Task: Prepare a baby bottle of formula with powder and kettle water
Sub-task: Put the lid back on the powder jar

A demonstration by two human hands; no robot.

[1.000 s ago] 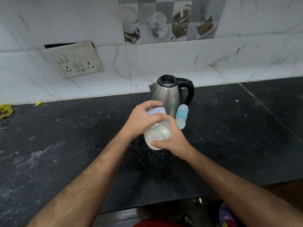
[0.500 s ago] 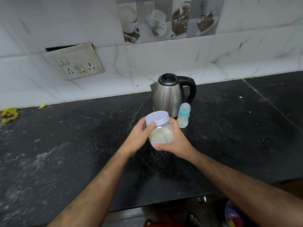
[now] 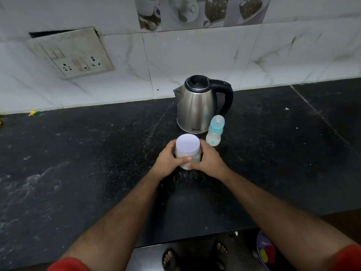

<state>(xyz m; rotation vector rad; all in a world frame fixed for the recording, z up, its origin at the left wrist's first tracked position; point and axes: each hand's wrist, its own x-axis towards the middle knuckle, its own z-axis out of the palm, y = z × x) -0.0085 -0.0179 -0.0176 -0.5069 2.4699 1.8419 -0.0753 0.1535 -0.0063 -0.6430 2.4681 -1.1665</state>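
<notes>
A: Where's the powder jar (image 3: pixel 188 153) now?

B: Middle of the frame, low over the dark desk (image 3: pixel 97 153), and it looks set down or nearly so; I can't see its base. A second ago it was held up in front of the kettle, with the left hand across the lid.

A: And the hands?

B: Both are wrapped round the jar's body. The left hand (image 3: pixel 168 161) clasps it from the left, the right hand (image 3: pixel 210 160) from the right, thumbs meeting at the front. The pale lid (image 3: pixel 188 146) is uncovered now and sits on top, closed.

A: So the lid isn't off yet?

B: No. My reading is that the jar has been brought down to be steadied, so unscrewing comes next.

A: The bottle?

B: The baby bottle (image 3: pixel 214 132) stands just right of centre, capped, close in front of the steel kettle (image 3: pixel 197 108), near the jar but apart from it. No powder or water seems to have gone in yet, so the task is at an early stage.
</notes>
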